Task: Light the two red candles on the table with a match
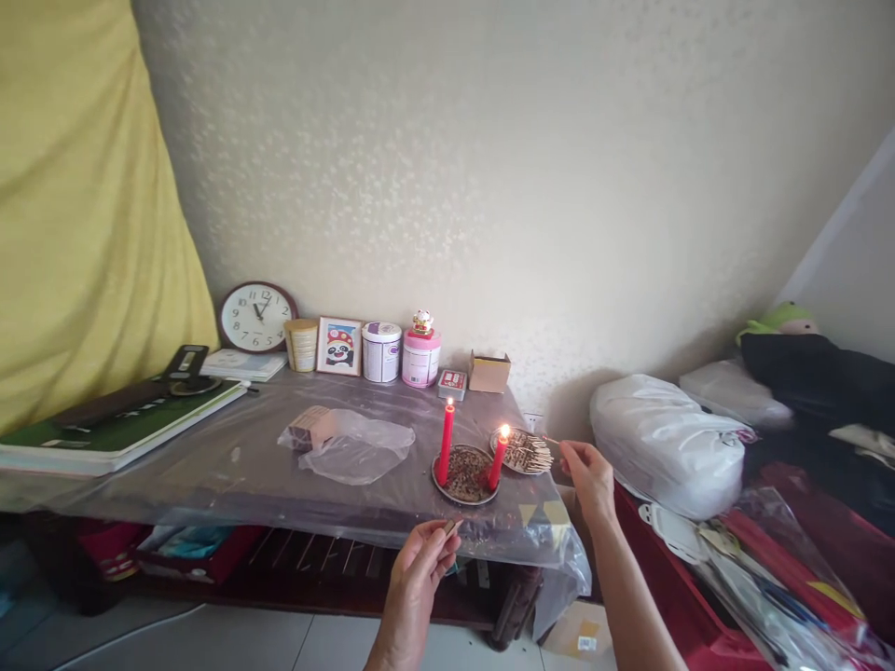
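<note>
Two lit red candles (446, 440) stand on a round dish (463, 475) near the table's front right. Behind the dish lies a second plate (523, 451) heaped with thin sticks. My right hand (587, 473) is pinched on a thin stick whose tip reaches toward the right candle's flame (504, 432). My left hand (419, 559) is below the table edge, fingers curled round a small box-like thing, probably a matchbox (451, 527).
A plastic sheet covers the low table (230, 466). A clock (255, 317), tins, a framed picture, a small red box and a cardboard box line the wall. A clear bag (356, 445) lies mid-table; boards rest at left. White bags and clutter fill the right.
</note>
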Motion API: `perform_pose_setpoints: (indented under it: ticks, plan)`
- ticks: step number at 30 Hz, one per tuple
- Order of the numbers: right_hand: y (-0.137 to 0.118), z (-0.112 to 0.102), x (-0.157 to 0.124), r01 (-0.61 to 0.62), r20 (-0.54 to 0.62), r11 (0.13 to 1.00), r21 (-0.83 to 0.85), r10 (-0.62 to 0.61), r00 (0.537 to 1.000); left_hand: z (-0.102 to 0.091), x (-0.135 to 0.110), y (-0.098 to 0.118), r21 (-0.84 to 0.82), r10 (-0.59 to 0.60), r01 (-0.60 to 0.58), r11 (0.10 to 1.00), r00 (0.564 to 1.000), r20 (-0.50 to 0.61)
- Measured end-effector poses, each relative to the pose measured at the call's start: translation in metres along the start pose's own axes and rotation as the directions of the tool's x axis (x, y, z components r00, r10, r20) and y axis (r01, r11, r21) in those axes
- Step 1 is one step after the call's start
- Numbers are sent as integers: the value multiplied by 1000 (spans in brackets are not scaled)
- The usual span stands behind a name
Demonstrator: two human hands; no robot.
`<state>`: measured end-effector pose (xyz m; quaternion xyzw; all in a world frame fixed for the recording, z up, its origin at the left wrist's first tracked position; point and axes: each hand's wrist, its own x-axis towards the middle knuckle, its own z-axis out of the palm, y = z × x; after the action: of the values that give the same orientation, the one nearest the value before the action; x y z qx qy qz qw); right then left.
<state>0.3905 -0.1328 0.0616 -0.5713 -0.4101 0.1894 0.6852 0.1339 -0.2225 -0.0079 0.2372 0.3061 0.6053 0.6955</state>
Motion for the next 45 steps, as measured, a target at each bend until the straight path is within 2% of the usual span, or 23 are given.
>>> perform_pose_setpoints:
  ticks: [4, 11, 18, 22, 25, 29, 32, 36, 41, 45]
  plan:
    - [42, -3, 0, -42, -35, 998, -51, 40, 999, 2, -1, -1, 26, -14, 14, 1000, 1000, -14]
    - [70, 20, 15, -55, 14, 993, -105, 57, 998, 0, 5, -7, 38, -80, 81, 996, 996, -38]
    - [69, 50, 36, -26, 12, 970, -240, 29, 999, -12, 17, -18, 57, -92, 98, 994, 992, -89]
    - [54, 43, 31, 3, -15, 962, -273, -7, 1000, -13, 15, -14, 59, -108, 112, 992, 992, -66]
    - [37, 22, 9, 19, 14, 964, -267, -15, 1000, -13, 12, -13, 48, -118, 120, 992, 992, -52]
    - [13, 3, -45, 44, 133, 969, -243, -12, 991, -16, 10, -20, 61, -128, 131, 990, 990, -54]
    - [7, 7, -94, 79, 337, 975, -210, -3, 942, -17, 9, -24, 126, -98, 102, 987, 994, -40]
    - [17, 20, -141, 97, 464, 985, -144, -20, 885, -13, 3, -24, 275, -13, 16, 961, 1000, -10]
    - [26, 18, -163, 105, 584, 989, -105, -24, 811, -11, -3, -20, 347, 84, -119, 930, 990, 114]
    - [28, 12, -166, 30, 643, 999, -30, -3, 766, -16, -4, -22, 433, 64, -140, 890, 981, 185]
